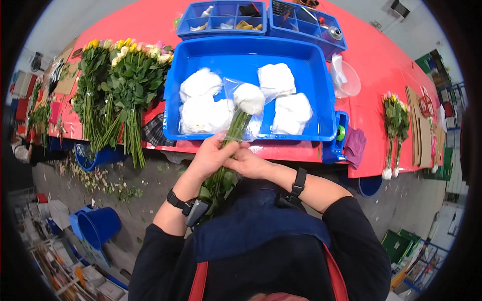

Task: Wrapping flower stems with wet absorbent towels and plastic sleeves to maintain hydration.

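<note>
Dark sleeves and a navy apron (261, 220) with red straps fill the lower foreground as a person stands at a red table (381, 75), both hands meeting over a bundle of green flower stems (221, 175). Left hand (213, 156), a black band at its wrist, curls its fingers around the stems just below a clear plastic sleeve (241, 113); right hand (249, 161), also wearing a black wristband, closes its fingers on the same stems from the other side, the two hands touching. Rising from the grip, the stems pass over the near rim of a large blue tray (321, 95), and the white-wrapped flower head (249, 98) at their top lies above the tray's middle. Inside the tray rest several white wrapped bundles (201, 83), two to the left of the held flower and two to its right. Behind it stand two blue compartment boxes (221, 17) holding small items. Bunches of yellow and cream roses (125, 75) with long leafy stems hang over the table's left edge, and a smaller pink-tipped bunch (395, 120) lies at the right. Blue buckets (98, 226) stand on the floor at lower left, among scattered leaves and petals.
</note>
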Motion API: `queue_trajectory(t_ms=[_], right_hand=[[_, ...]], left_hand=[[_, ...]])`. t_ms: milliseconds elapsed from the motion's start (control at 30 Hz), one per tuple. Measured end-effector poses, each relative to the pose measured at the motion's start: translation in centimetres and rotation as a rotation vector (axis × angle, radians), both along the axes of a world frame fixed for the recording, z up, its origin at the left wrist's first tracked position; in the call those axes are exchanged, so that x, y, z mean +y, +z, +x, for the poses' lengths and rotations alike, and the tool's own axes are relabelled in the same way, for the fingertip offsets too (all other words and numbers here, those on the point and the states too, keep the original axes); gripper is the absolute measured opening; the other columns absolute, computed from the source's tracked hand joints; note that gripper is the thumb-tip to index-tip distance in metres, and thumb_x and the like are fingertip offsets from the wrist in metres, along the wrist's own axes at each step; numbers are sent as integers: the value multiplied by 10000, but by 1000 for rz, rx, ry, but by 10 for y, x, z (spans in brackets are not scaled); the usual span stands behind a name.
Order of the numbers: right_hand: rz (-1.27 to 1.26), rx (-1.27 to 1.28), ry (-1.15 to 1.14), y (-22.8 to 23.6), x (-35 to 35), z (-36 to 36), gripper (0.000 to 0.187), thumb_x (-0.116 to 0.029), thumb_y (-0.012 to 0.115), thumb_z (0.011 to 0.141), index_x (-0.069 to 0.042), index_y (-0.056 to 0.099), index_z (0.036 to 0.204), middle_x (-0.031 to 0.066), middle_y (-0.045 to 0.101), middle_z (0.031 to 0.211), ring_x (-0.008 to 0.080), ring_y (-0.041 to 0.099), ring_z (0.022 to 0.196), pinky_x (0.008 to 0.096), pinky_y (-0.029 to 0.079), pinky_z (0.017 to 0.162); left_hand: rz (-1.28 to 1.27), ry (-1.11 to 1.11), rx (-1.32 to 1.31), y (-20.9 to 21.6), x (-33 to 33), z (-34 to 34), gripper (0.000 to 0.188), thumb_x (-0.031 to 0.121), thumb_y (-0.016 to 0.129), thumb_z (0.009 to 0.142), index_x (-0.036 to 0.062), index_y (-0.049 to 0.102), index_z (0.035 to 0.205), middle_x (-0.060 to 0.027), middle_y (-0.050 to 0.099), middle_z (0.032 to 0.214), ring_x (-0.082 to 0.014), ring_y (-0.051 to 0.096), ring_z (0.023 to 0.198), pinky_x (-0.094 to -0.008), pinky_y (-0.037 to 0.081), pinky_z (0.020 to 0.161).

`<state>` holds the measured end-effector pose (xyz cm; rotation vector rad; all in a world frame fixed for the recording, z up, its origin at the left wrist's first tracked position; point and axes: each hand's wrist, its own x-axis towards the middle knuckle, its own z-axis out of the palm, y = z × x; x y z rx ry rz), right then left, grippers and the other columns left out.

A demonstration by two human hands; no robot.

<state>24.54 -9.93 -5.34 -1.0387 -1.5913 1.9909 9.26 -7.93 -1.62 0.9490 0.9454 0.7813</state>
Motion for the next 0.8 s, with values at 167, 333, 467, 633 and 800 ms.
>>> queue_trajectory(t_ms=[167, 333, 467, 633, 800], right_hand=[[266, -370, 279, 49, 2, 51, 344, -271, 635, 901, 49, 655, 1027, 116, 694, 882, 167, 644, 833, 333, 510, 768], [-1, 176, -659, 65, 2, 84, 235, -163, 669, 873, 62, 660, 937, 67, 667, 873, 106, 616, 857, 266, 490, 748], [361, -159, -658, 48, -8, 107, 146, -94, 635, 835, 46, 652, 871, 119, 635, 791, 210, 628, 792, 327, 488, 708], [898, -481, -441, 27, -41, 117, 73, -46, 558, 730, 11, 599, 748, 201, 608, 780, 398, 580, 802, 494, 457, 720], [578, -235, -280, 24, -69, 170, 134, -110, 565, 806, 15, 611, 815, 204, 642, 850, 396, 613, 843, 486, 484, 732]], left_hand=[[8, 8, 114, 4, -3, 20, 195, 157, 638, 905, -13, 633, 1001, -47, 665, 781, -103, 620, 684, -267, 517, 637], [-69, -92, 128, 13, -4, 47, 273, 97, 650, 885, -13, 574, 1123, -22, 594, 719, -99, 556, 573, -234, 461, 516], [-133, -130, -145, 19, -2, 59, 664, 21, 615, 865, 65, 254, 1421, -39, 560, 790, -111, 509, 548, -232, 421, 481], [-150, -333, 214, 27, -20, 111, 427, 150, 620, 900, 59, 496, 1298, -8, 560, 738, -88, 524, 590, -235, 425, 490], [185, -208, 501, 14, -47, 165, 286, 232, 693, 856, 3, 645, 1022, -69, 687, 765, -173, 648, 704, -303, 510, 676]])
